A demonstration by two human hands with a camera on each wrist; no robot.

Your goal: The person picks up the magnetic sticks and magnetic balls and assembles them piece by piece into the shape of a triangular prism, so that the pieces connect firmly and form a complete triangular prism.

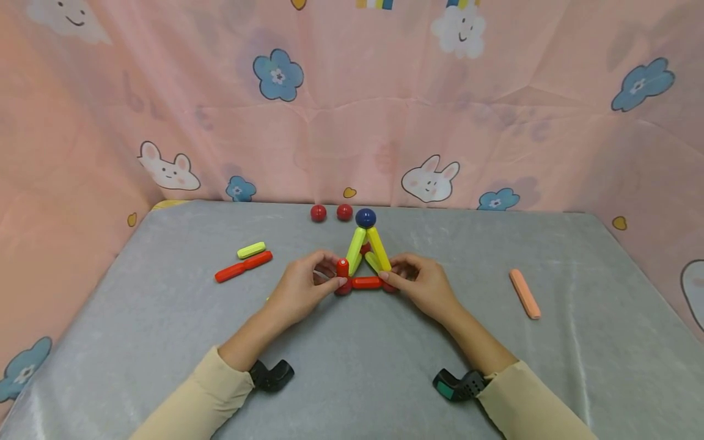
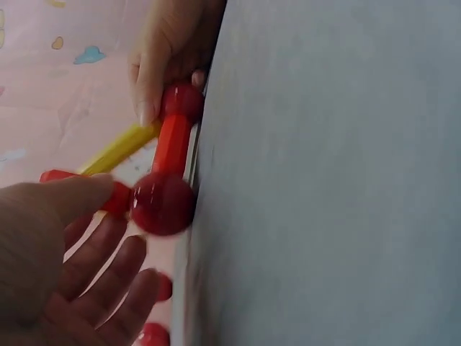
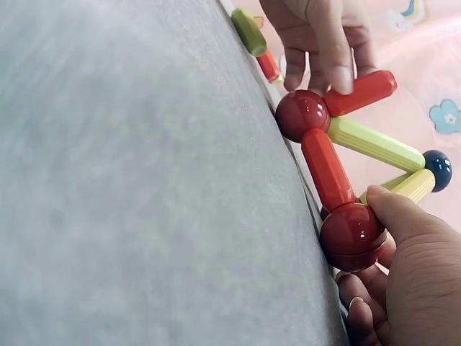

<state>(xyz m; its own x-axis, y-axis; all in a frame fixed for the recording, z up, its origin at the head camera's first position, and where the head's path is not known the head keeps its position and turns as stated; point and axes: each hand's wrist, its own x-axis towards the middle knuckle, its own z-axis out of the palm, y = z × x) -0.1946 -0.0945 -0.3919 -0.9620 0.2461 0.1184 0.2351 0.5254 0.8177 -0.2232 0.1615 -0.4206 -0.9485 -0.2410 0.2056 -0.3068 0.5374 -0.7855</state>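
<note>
At the far left of your grey table lie a short yellow-green stick and, just on its near side, a long red piece with a narrowed middle. Next comes your left hand, in a narrow pinch on the standing red rod, whose foot meets the near left red ball; the head view covers part of this grip, but the right wrist view shows your left thumb flat along the rod. Beyond that hand, by the far edge, sit two loose red balls. The frame you are handling stands at the middle of the table: a lying red rod joins the two near balls, while a yellow-green rod on the left and a yellow rod on the right lean up to a blue ball. Only the head view plainly shows the frame's far red ball, low behind those rods. Your right hand holds the near right red ball; the right wrist view gives what the head view hides, your thumb over its top and fingers curled against its lower side. Well apart to the right lies a salmon stick.
</note>
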